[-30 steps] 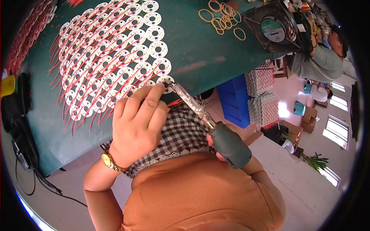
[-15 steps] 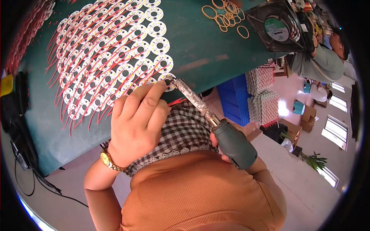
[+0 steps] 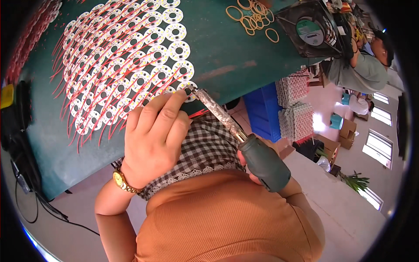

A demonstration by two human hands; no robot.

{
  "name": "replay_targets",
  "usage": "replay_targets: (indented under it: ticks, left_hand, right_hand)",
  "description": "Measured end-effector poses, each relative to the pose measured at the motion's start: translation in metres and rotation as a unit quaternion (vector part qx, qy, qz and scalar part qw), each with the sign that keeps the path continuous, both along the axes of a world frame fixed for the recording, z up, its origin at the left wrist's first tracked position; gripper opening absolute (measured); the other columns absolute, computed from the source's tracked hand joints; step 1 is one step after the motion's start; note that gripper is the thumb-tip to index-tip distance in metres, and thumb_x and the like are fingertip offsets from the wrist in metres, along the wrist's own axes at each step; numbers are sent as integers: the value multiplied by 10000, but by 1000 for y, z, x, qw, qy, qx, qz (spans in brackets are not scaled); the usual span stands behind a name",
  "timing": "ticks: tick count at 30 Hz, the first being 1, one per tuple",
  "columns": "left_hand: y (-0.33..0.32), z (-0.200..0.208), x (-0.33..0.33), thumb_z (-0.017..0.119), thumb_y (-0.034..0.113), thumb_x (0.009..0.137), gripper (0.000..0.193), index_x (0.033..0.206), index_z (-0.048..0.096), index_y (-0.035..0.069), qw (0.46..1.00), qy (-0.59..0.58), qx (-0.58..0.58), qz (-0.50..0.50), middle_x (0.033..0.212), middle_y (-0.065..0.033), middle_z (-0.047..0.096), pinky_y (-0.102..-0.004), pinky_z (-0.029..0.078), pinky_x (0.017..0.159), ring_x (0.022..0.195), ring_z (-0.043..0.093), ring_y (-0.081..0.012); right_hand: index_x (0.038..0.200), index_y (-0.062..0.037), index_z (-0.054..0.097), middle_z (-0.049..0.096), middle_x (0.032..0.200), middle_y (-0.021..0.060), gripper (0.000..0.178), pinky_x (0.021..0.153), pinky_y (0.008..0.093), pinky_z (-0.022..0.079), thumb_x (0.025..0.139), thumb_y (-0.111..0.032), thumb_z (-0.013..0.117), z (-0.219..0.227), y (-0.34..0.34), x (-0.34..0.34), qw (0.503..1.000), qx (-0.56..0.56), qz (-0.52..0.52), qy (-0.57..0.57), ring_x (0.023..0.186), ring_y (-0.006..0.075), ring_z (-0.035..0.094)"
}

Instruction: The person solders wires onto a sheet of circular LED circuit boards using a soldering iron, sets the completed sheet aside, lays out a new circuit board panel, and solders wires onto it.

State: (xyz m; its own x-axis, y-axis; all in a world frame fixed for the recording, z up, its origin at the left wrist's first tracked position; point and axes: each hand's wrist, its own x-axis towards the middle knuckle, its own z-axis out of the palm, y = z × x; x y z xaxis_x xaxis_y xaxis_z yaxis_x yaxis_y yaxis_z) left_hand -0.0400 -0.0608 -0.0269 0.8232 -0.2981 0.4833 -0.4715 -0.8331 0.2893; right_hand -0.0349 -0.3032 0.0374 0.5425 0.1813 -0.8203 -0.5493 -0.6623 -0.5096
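A grid of round white circuit boards (image 3: 176,32) with centre holes and red wires covers the table's left part. My right hand (image 3: 248,168) is wrapped round the dark green handle of a soldering iron (image 3: 218,114), which hides most of its fingers. The iron's tip touches or nearly touches the nearest board (image 3: 188,85) at the grid's right edge. Just left of the tip, my left hand (image 3: 155,133) has its thumb hidden and its fingers bent and close together over that board. Red wires (image 3: 200,113) stick out from under these fingers.
Rubber bands (image 3: 253,19) and a black fan (image 3: 310,31) lie towards the table's far right. Beyond the edge stand a blue bin (image 3: 263,112) and stacked boards (image 3: 297,120). A black device with cables (image 3: 19,131) is at far left. Another person (image 3: 360,72) sits at right.
The view has shifted very slightly, so the boards and table appear a little further left. Both hands and the iron stay at the same board.
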Motion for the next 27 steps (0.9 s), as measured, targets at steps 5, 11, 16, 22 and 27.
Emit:
replay_targets:
  ticks: [5, 11, 16, 22, 27]
  left_hand:
    - [0, -2, -1, 599, 91, 767, 94, 848, 578, 48, 1000, -2, 2, 4, 1151, -115, 652, -335, 450, 770, 1000, 628, -239]
    - [1, -1, 0, 601, 92, 776, 87, 849, 580, 52, 1000, -6, -2, -4, 1145, -112, 655, -334, 451, 763, 998, 633, -233]
    - [1, -4, -1, 612, 97, 786, 82, 847, 581, 52, 1000, -9, 4, 3, 1157, -116, 655, -332, 449, 751, 997, 635, -230]
    - [1, -2, -1, 642, 97, 780, 94, 837, 590, 43, 1000, -3, 8, 2, 1160, -123, 656, -333, 451, 749, 993, 638, -232]
    - [1, -1, 0, 651, 89, 776, 101, 843, 595, 39, 1000, -2, 3, -1, 1164, -126, 655, -329, 451, 755, 993, 638, -234]
  right_hand:
    - [909, -100, 650, 637, 766, 124, 241, 650, 374, 486, 912, -326, 564, -4, -5, -3, 992, -69, 105, -21, 733, 277, 634]
    - [919, -120, 664, 642, 796, 138, 281, 654, 354, 491, 874, -392, 609, 21, 20, 6, 986, -153, -29, 54, 741, 255, 632]
    - [929, -137, 685, 641, 729, 116, 276, 636, 350, 497, 856, -398, 633, -4, -5, -6, 991, -54, 78, -92, 677, 247, 630]
    - [946, -132, 697, 649, 703, 92, 224, 619, 347, 499, 820, -317, 685, -13, -5, 0, 998, -23, 52, -27, 638, 259, 637]
    - [933, -110, 694, 651, 702, 84, 185, 605, 340, 498, 806, -244, 700, -34, -17, -8, 971, 67, 131, -188, 629, 256, 639]
